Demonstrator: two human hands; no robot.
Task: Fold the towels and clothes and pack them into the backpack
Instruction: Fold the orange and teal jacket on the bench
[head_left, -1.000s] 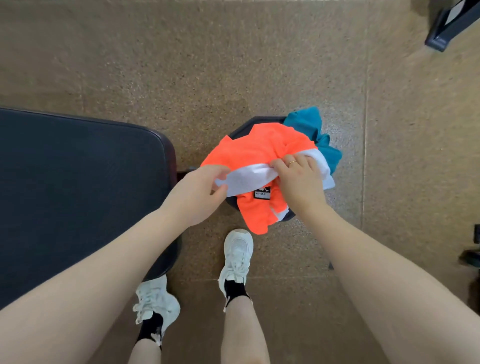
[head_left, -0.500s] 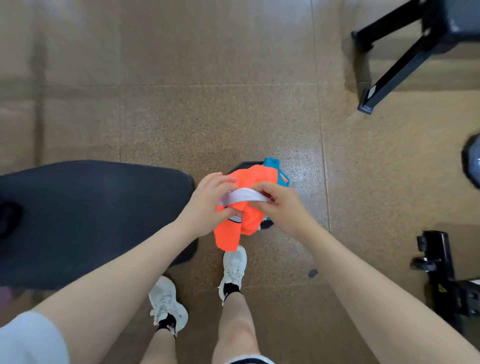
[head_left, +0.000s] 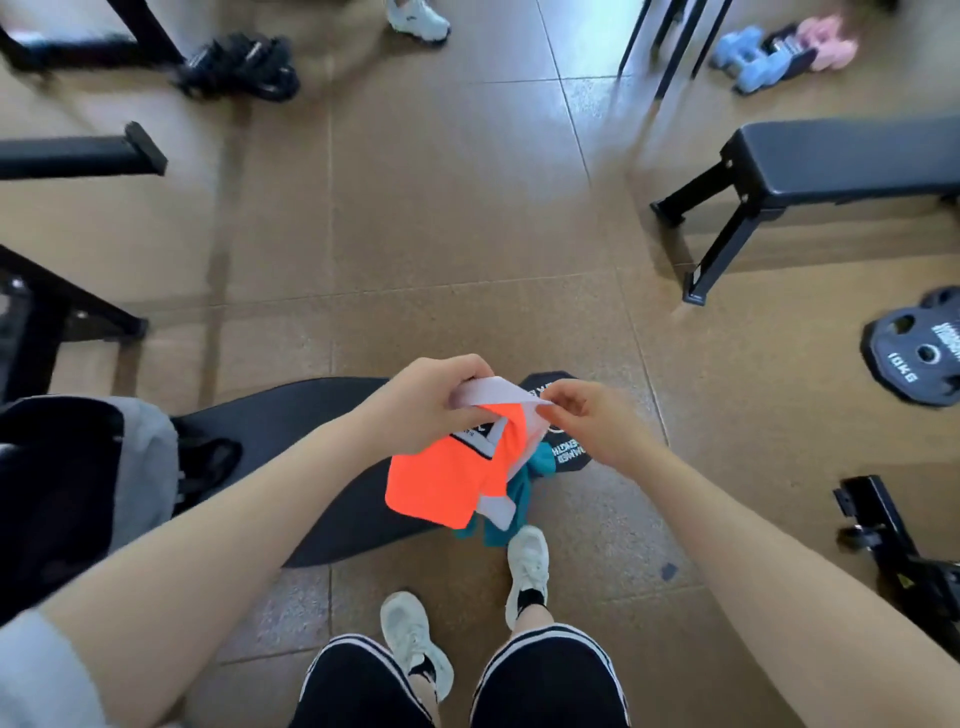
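Orange garment (head_left: 441, 483) hangs bunched above the bench (head_left: 322, 441), its white band pinched by left hand (head_left: 421, 410) and right hand (head_left: 587, 426). Teal cloth (head_left: 519, 499) dangling behind may slip to the floor.

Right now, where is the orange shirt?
In the head view the orange shirt hangs at centre, held up by both hands: left hand and right hand grip its white band, above the teal cloth and black bench.

teal cloth (head_left: 519, 499) mostly hidden behind orange garment (head_left: 436, 488), weight plate (head_left: 914, 353) cropped
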